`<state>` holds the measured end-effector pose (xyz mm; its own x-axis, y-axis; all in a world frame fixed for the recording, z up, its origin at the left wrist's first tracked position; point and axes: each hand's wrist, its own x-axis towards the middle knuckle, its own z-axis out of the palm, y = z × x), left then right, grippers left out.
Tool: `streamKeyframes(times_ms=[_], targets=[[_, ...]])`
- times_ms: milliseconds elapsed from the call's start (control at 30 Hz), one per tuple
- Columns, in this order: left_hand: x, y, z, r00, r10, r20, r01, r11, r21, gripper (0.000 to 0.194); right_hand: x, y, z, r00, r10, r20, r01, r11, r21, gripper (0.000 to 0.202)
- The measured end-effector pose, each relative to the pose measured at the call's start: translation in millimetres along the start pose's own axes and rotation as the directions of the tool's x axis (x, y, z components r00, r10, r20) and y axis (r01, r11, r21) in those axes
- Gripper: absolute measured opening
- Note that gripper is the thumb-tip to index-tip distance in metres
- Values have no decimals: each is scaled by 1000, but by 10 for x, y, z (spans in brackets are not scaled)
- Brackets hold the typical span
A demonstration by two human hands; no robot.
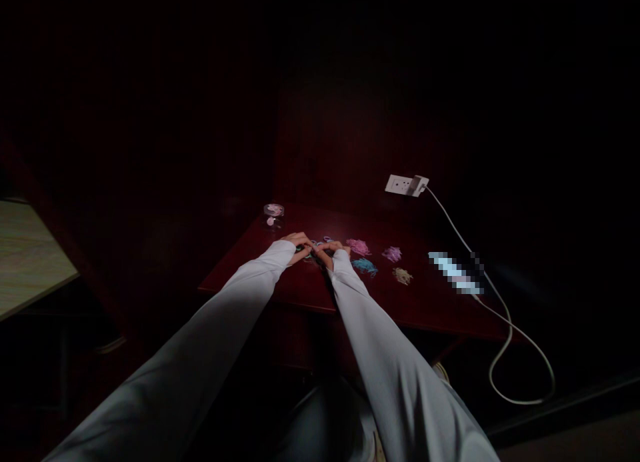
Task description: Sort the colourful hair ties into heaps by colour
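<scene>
**Dark red under the hands**

Has left hand (299,243) and right hand (335,250) close together, fingers bent, at small mixed pieces (327,239) on the surface (425,309); cannot tell whether either grip holds any. Shows pink pile (358,247), blue pile (365,267), purple pile (393,253) and beige pile (403,276) to the right.

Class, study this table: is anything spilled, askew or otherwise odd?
Only the white cable looks untidy, looping loosely past the table's right edge. Nothing looks spilled: the pink pile, blue pile, purple pile and tan pile are distinct, and the clear container appears upright.
</scene>
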<state>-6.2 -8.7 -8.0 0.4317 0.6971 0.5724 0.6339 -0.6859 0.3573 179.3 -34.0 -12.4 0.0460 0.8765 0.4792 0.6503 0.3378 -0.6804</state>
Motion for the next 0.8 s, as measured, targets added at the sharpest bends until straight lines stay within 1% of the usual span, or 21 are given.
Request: streamKeyframes(times_ms=[100, 267, 367, 467, 567, 667, 733, 800], targets=[[9, -28, 28, 999, 32, 42, -32, 999, -2, 20, 32, 29, 1, 1000, 1, 25, -1, 1000, 17, 32], [11, -51, 34, 993, 43, 106, -48, 998, 41, 17, 31, 41, 5, 1000, -1, -28, 1, 1000, 2, 33], [0, -24, 24, 994, 42, 100, -46, 998, 36, 17, 19, 45, 12, 1000, 6, -5, -6, 1000, -1, 33], [-2, 22, 8, 998, 15, 57, -15, 1000, 12, 16, 19, 55, 24, 999, -4, -44, 4, 1000, -2, 33], [9, 54, -2, 1000, -17, 16, 17, 1000, -10, 30, 36, 69, 23, 999, -8, -32, 7, 1000, -29, 32], [18, 55, -1, 999, -25, 26, 25, 1000, -16, 39, 58, 80, 11, 1000, -11, -2, 11, 999, -35, 31], [19, 41, 6, 999, -12, 39, 13, 1000, -23, 40, 71, 87, 7, 1000, -15, 14, 15, 999, -28, 32], [20, 25, 19, 999, -4, 51, 6, 1000, -28, 40, 81, 93, 11, 999, -50, 12, 50, 996, -78, 33]])
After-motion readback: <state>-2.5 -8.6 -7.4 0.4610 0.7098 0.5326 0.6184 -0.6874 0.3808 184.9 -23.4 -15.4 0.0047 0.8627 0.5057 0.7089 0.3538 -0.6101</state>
